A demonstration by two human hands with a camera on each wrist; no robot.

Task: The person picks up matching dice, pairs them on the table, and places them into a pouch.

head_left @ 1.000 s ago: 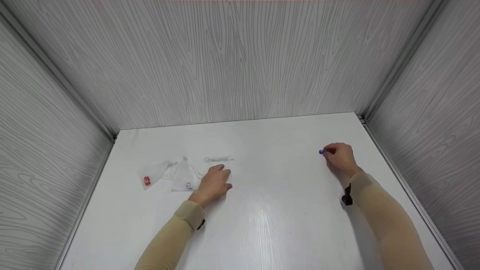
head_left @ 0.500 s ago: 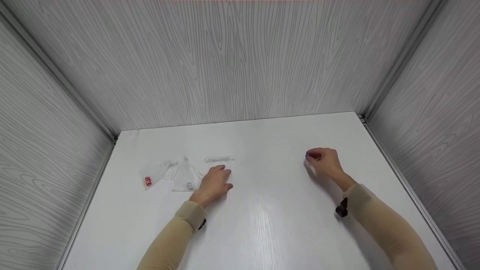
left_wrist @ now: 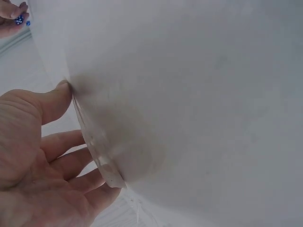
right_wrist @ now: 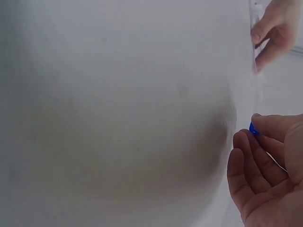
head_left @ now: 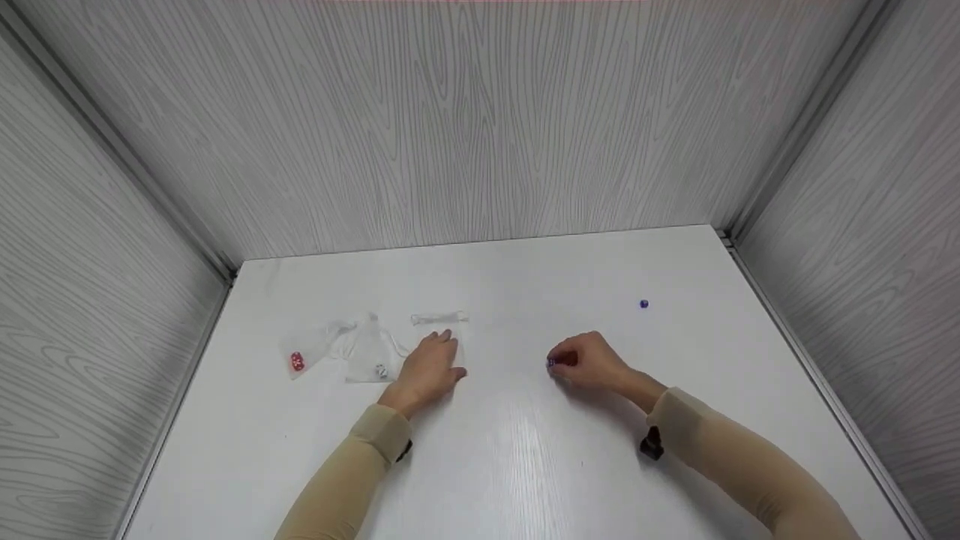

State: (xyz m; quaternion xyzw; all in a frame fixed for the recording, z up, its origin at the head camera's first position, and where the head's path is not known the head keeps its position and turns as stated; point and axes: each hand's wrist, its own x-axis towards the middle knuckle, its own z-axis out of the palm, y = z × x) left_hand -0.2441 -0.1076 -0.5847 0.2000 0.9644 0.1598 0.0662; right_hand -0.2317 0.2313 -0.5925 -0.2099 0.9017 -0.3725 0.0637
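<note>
Between its thumb and fingertips, my right hand [head_left: 596, 363] pinches a small blue die [head_left: 551, 361] just above the table, right of centre. The same die [right_wrist: 253, 128] shows as a blue bit at the fingertips in the right wrist view. My left hand [head_left: 426, 369] rests with spread fingers on a clear bag [left_wrist: 98, 153], which it largely covers in the head view. Along that bag's far side lies a clear crumpled strip [head_left: 439, 318]. A second blue die [head_left: 644, 304] sits alone on the table at the right.
Left of my left hand lies a clear drawstring bag [head_left: 367, 352] with a white die [head_left: 381, 370] inside. Further left, another clear bag [head_left: 315, 343] contains red dice [head_left: 297, 361]. Grey wood-grain panels [head_left: 480, 135] stand around the white table [head_left: 510, 465].
My right hand has moved left and toward me from the far right, carrying one blue die. The other blue die stays behind, now uncovered. My left hand keeps its place.
</note>
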